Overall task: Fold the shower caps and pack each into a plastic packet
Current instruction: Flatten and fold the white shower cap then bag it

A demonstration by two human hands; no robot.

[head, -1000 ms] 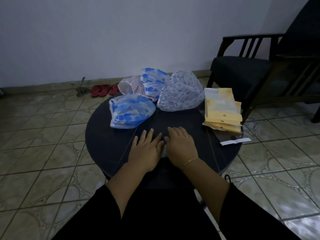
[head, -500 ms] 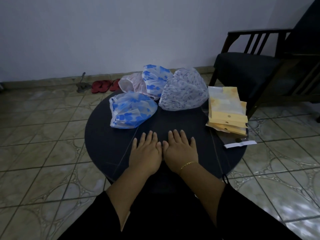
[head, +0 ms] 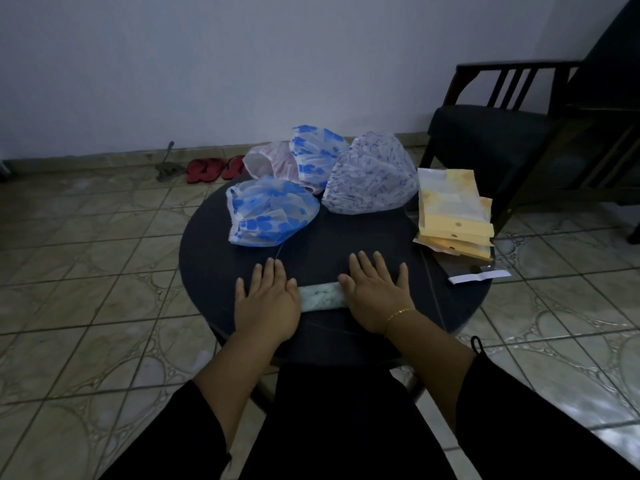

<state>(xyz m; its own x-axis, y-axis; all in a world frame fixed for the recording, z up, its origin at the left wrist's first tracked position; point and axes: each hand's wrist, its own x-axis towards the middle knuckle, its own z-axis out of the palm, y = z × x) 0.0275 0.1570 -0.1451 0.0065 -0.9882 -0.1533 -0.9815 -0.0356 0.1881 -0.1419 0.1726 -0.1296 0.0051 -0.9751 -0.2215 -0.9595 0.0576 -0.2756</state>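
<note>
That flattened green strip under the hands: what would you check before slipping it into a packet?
1. Pale green folded shower cap strip lies flat on the round dark table: ok.
2. Left hand and right hand press its ends with straight fingers: ok.
3. Stack of yellow plastic packets sits on the table's right side: ok.
4. A packet already opened: cannot tell.
5. Strip narrow enough for a packet: cannot tell.

Left hand and right hand now apart, folded shower cap uncovered between.
</note>
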